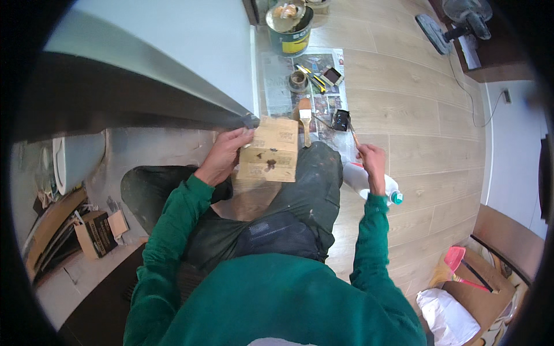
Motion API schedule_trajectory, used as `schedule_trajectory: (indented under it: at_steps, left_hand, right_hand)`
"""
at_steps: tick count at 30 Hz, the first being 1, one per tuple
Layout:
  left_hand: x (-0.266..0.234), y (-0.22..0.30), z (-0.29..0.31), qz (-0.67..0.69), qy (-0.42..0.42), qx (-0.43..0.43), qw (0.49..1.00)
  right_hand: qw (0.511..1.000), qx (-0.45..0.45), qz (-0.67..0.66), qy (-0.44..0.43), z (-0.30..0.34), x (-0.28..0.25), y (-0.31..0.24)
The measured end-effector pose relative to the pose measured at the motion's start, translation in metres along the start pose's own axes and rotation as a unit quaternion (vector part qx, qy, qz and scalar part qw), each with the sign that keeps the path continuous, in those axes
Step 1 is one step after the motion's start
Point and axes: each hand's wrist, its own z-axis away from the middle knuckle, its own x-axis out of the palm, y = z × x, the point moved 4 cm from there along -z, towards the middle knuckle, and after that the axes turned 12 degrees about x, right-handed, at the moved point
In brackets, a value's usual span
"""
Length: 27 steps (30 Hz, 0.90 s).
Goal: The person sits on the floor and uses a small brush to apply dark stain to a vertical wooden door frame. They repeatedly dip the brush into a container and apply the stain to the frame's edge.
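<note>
- Left hand (224, 157) grips the left edge of a cardboard piece (271, 150), held upright over the person's knees.
- Right hand (372, 161) is closed on a thin brush (351, 133), tip pointing toward a small black pot (341, 120) on newspaper (277, 86).
- A white bottle (369, 183) lies on the floor (415, 115) just below the right hand.
- A wide brush (304, 118) and a paint can (289, 29) sit on the newspaper.

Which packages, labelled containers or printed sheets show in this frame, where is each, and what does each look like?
Cardboard piece: in the left hand, tan, squarish, with dark stains.
Paint can: top centre on the floor, round, dark green.
Newspaper: spread under the tools, printed with colour pictures.
White bottle: below the right hand, teal cap.
Small box: lower left, brown and dark.
</note>
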Motion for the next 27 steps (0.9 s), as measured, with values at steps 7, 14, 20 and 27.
schedule_trajectory:
  at_steps: [7, 14, 20, 27]
  left_hand:
    - [0.015, 0.005, -0.004, 0.038, 0.0, 0.059, 0.998]
    - [0.024, 0.016, -0.002, -0.072, -0.059, 0.103, 0.99]
    - [0.029, 0.019, 0.007, -0.061, -0.071, 0.105, 0.99]
    - [0.021, 0.02, 0.007, -0.05, -0.077, 0.095, 0.991]
  right_hand:
    - [0.971, -0.094, -0.172, -0.139, 0.154, -0.053, -0.044]
    - [0.951, -0.217, -0.058, -0.214, 0.197, -0.042, -0.081]
    - [0.951, -0.261, 0.032, -0.164, 0.199, -0.034, -0.092]
    - [0.946, -0.287, 0.103, -0.107, 0.215, -0.043, -0.102]
